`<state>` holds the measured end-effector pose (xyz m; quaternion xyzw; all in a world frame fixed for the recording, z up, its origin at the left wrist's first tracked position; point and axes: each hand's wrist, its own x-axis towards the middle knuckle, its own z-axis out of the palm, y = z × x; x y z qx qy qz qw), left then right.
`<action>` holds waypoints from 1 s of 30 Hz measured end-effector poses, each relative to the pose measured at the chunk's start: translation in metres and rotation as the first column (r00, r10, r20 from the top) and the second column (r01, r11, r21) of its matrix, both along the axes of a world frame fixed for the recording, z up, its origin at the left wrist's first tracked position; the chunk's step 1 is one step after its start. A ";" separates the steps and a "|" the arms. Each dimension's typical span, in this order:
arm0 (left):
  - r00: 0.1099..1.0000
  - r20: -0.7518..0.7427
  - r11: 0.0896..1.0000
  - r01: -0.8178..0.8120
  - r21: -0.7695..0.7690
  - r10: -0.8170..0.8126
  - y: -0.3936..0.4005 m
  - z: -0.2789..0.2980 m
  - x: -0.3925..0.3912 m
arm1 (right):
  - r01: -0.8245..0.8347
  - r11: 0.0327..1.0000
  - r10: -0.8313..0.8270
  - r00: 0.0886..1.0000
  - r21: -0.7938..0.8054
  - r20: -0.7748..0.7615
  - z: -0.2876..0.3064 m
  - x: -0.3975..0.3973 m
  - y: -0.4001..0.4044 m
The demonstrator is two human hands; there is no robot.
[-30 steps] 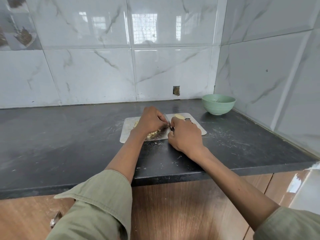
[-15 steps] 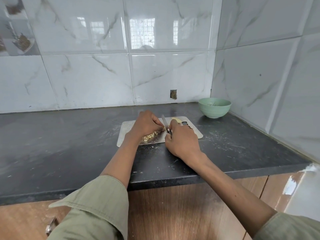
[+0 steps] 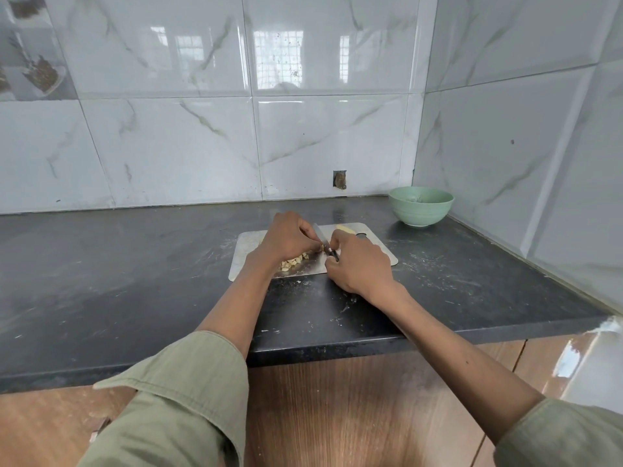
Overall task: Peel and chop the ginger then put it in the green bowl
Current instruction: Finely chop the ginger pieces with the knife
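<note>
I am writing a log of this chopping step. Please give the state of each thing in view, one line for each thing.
Left hand: curled over the ginger being cut.
Right hand: grips the knife handle.
Knife: blade angled down between the hands.
Chopped ginger: piled on the board.
Uncut ginger piece: peeled, lying at the board's far edge.
Cutting board: flat on the counter.
Green bowl: upright; contents unclear.

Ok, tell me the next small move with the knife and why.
Probably bring the knife down for another cut. The right hand grips its handle with the blade raised beside the left hand, which pins ginger on the cutting board. Chopped pieces lie there, a larger piece waits, and the green bowl holds no ginger that shows.
</note>
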<state>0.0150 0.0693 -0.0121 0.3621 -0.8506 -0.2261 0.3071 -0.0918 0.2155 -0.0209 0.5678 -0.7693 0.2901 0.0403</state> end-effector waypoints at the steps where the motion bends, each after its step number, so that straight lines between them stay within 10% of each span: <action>1: 1.000 -0.003 1.000 0.000 0.003 0.000 0.000 0.000 0.000 | -0.001 1.000 0.001 1.000 0.005 0.000 0.001 0.000 -0.001; 30: 0.999 0.040 0.999 0.013 -0.036 -0.012 0.000 0.004 0.005 | -0.017 0.991 0.007 0.997 -0.130 -0.073 -0.013 0.008 0.000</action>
